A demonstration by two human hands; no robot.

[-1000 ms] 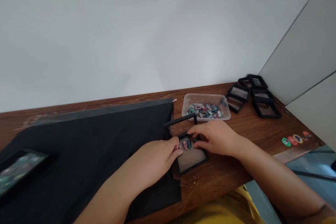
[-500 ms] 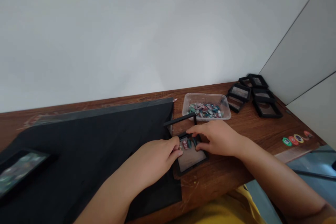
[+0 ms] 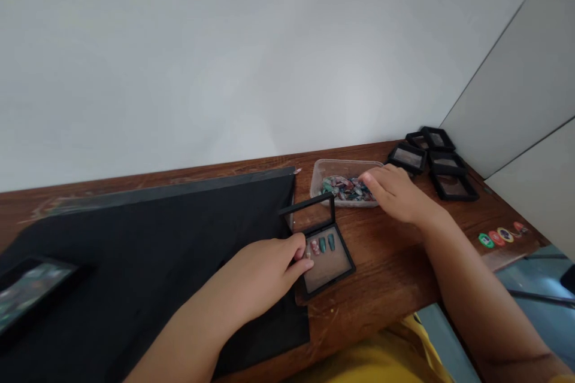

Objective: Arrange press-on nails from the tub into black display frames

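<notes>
A small black display case (image 3: 330, 281) stands with its windowed lid (image 3: 309, 202) raised at the back. On its clear film lies a row of press-on nails: two dark green ones, with a green nail (image 3: 331, 242) at the right end, a pink patterned nail (image 3: 315, 246), and a pale one partly hidden by my fingers. My left hand (image 3: 269, 269) grips the case's left side, thumb over the film. My right hand (image 3: 398, 194) reaches over the right end of a clear plastic tub (image 3: 317, 182), fingers extended at a heap of coloured nails (image 3: 344, 187). Nothing shows in it.
Several black cases (image 3: 453, 185) are piled at the back right, by the wall. Round stickers (image 3: 505, 235) lie on the wooden table (image 3: 386, 269) at the right. A black mat (image 3: 157, 263) covers the left, with a phone-like screen (image 3: 36, 284) on it.
My right hand has left the display case and moved up and right to the tub. The second green nail is now uncovered in the case. My left hand has stayed.
</notes>
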